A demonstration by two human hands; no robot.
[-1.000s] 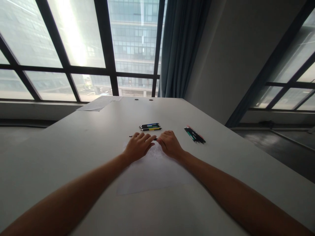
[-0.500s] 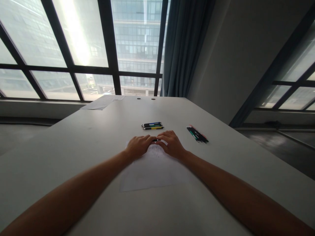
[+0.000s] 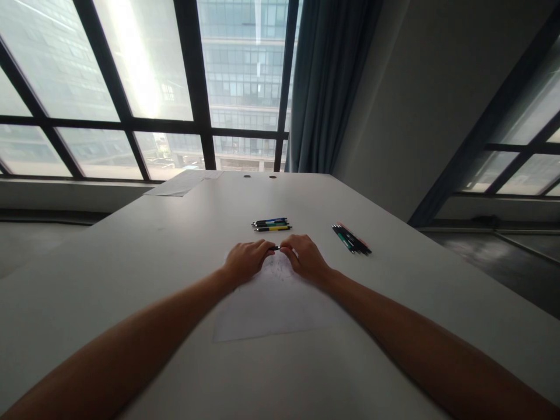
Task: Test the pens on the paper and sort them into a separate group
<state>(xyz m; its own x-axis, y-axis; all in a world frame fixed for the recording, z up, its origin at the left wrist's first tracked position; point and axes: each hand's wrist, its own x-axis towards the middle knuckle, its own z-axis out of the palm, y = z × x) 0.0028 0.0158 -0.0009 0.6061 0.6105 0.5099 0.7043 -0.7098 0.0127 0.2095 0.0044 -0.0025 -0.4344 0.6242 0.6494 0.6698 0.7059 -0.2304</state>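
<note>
Pinching slim dark pen (image 3: 275, 248), flat white paper (image 3: 271, 300)

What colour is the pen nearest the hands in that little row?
Yellow with dark ends, seen in the head view.

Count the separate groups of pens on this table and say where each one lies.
3. One bundle of pens lies just beyond the hands, a second bundle to their right, and a single dark pen sits between left hand and right hand. Bundles may hide more pens.
</note>
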